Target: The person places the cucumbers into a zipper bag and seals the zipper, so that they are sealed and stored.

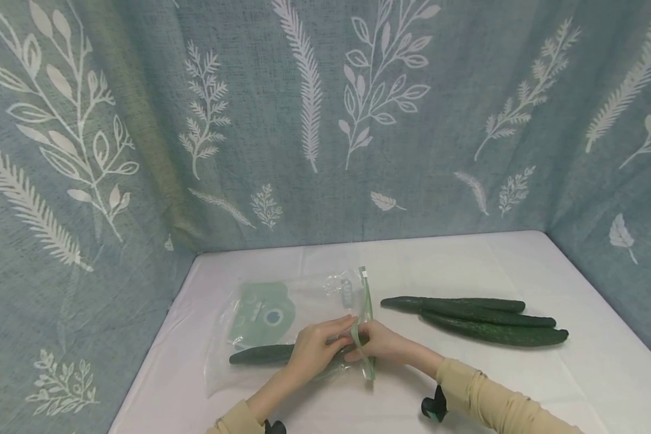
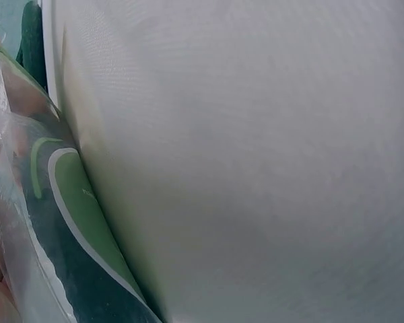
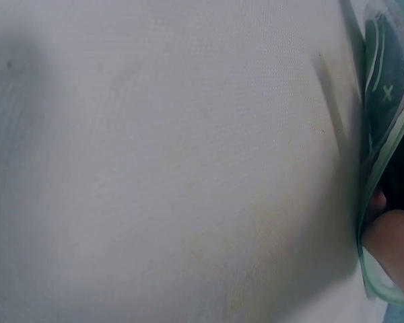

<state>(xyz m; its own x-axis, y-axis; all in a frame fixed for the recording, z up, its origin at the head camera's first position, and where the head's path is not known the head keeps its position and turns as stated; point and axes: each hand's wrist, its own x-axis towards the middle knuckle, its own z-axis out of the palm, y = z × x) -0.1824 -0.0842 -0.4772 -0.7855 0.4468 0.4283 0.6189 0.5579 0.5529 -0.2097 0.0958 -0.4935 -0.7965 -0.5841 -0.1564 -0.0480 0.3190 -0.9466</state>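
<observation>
I am pinching the zip-lock bag (image 1: 282, 325) mouth with my left hand (image 1: 317, 346) and right hand (image 1: 382, 345). The bagged cucumber (image 1: 260, 354) is lying leftward of both grips, on the table (image 1: 521, 374).

Beige long sleeves (image 1: 483, 392) on both arms (dark, perhaps green-trimmed, wrist-mounted cameras (image 1: 433, 407)).

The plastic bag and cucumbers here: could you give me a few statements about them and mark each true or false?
1. A cucumber lies inside the clear plastic bag. True.
2. Both hands, left hand and right hand, are at the bag's green zip edge. True.
3. Five loose cucumbers lie on the table. False: three loose cucumbers lie to the right of the bag.
4. The white table is bare wood. False: it is white.
</observation>
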